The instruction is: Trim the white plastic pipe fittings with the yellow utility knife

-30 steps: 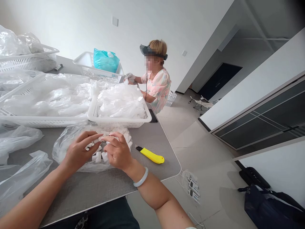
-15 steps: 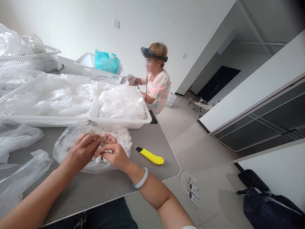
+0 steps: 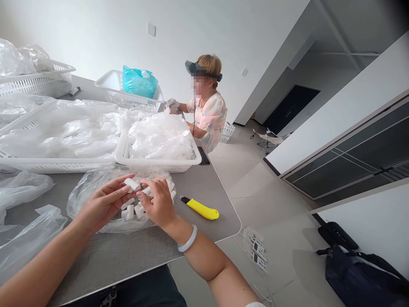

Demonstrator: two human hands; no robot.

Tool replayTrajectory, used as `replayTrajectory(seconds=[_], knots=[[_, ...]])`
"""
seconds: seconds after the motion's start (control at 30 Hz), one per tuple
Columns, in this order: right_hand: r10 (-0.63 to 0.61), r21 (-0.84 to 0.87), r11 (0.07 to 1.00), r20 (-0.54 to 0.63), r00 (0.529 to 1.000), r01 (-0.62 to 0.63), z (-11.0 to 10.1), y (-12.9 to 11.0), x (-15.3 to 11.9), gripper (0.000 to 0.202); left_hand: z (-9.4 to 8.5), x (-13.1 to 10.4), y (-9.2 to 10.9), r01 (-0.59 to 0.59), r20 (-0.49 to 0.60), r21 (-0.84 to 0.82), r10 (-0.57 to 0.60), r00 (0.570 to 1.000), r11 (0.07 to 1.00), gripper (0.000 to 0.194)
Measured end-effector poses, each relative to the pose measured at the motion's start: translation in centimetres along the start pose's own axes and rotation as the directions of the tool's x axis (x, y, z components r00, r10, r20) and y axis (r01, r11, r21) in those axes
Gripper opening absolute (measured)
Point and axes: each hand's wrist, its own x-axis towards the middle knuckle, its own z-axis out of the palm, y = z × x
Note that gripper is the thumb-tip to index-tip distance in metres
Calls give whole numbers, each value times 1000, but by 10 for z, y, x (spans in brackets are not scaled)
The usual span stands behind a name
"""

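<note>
My left hand (image 3: 107,201) pinches a small white plastic cylinder (image 3: 132,184) between thumb and fingers, just above an opened clear plastic bag (image 3: 81,192). Close beside it, my right hand (image 3: 160,202) has its thumb and fingers closed round another white cylinder (image 3: 146,190), partly hidden by the fingers. Beneath both hands, several more white cylinders (image 3: 128,212) lie loose in the bag. A yellow utility knife (image 3: 204,209) rests on the table to the right, its blade end toward the bag.
White plastic baskets (image 3: 159,163) filled with clear bags stand behind my hands. A further basket (image 3: 108,87) holds a turquoise bag (image 3: 139,82). Loose clear plastic (image 3: 28,238) lies at the left. Across the table (image 3: 105,251), a co-worker (image 3: 209,111) sits near the corner.
My hands have moved slightly apart and turned, exposing the white cylinder in my left fingers. More cylinders show in the bag below. The camera view has shifted slightly.
</note>
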Motion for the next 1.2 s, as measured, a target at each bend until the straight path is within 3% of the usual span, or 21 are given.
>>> replayTrajectory(seconds=[0.1, 0.3, 0.4, 0.47, 0.5, 0.57, 0.6, 0.63, 0.7, 0.83, 0.97, 1.1, 1.2], knots=[[2, 13, 1000, -16, 1000, -2, 2, 2, -2, 29, 2, -2, 1, 33, 65, 6, -34, 997, 999, 63], [30, 16, 999, 55, 998, -31, 5, 10, 5, 28, 4, 0, 2, -3, 88, -19, 4, 996, 1000, 53], [61, 75, 995, 84, 995, -67, -22, 21, 16, 25, 2, 2, 2, -49, 107, -30, 52, 993, 998, 49], [188, 64, 978, 115, 975, -196, -53, 30, 17, 24, -1, 4, 2, -77, 129, -28, 80, 988, 997, 44], [292, 9, 955, 143, 946, -296, -69, 34, 14, 22, -2, 4, 1, -83, 142, -36, 88, 986, 996, 42], [489, -185, 872, 276, 827, -454, -98, 40, 2, 19, -4, 6, 1, -76, 156, -69, 86, 984, 995, 40], [568, -303, 820, 336, 751, -485, -109, 42, -7, 20, -5, 7, 1, -65, 159, -90, 79, 984, 994, 40], [602, -348, 796, 362, 712, -496, -116, 42, -15, 22, -6, 8, 0, -53, 160, -107, 70, 985, 993, 42], [642, -407, 764, 403, 653, -500, -123, 42, -32, 27, -7, 10, 0, -21, 164, -118, 41, 986, 993, 46], [660, -439, 751, 452, 601, -494, -120, 40, -46, 29, -7, 11, 1, 7, 173, -96, 10, 985, 995, 51], [661, -455, 747, 436, 611, -484, -126, 38, -34, 25, -6, 10, 3, -2, 144, -117, 19, 989, 993, 53], [604, -430, 788, 397, 691, -441, -127, 20, -1, 29, -7, 9, 2, -4, 158, -145, 27, 987, 989, 49], [502, -363, 857, 432, 749, -365, -108, -2, 24, 25, -9, 10, 0, -40, 195, -116, 63, 979, 992, 38]])
